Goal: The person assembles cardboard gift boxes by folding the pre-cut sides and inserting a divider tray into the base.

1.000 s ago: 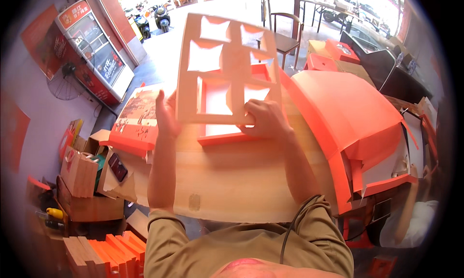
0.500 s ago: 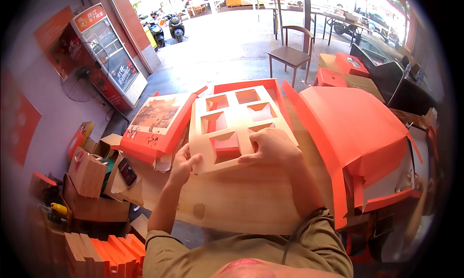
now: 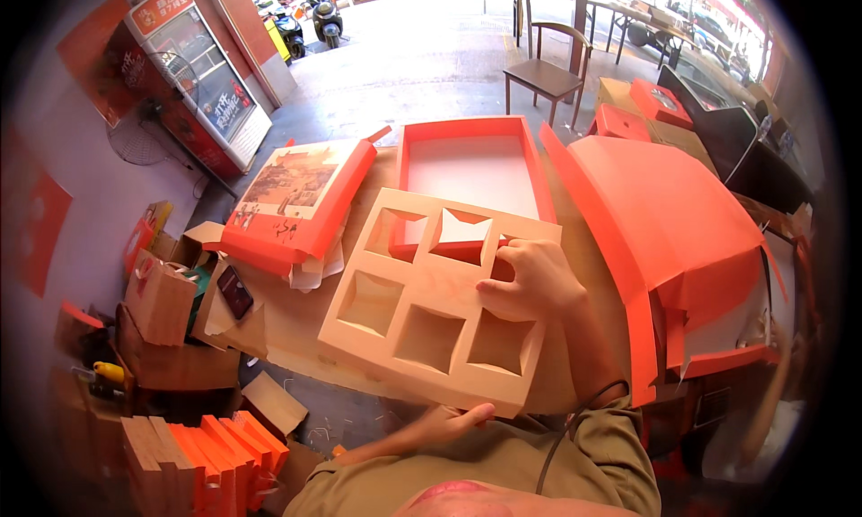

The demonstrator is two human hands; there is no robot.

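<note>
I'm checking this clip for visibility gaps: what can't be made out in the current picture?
In the head view:
Left hand: most of its fingers, hidden by the tan compartment insert.
Orange box: its near end, covered by the insert.
Phone: what its screen shows, too small.
Another person's arm: blurred near the dark lens rim.

Right hand (image 3: 543, 279) is curled at the far right opening of the cardboard insert (image 3: 438, 294); left hand (image 3: 456, 423) is placed at its near edge, thumb (image 3: 479, 414) extended.
</note>
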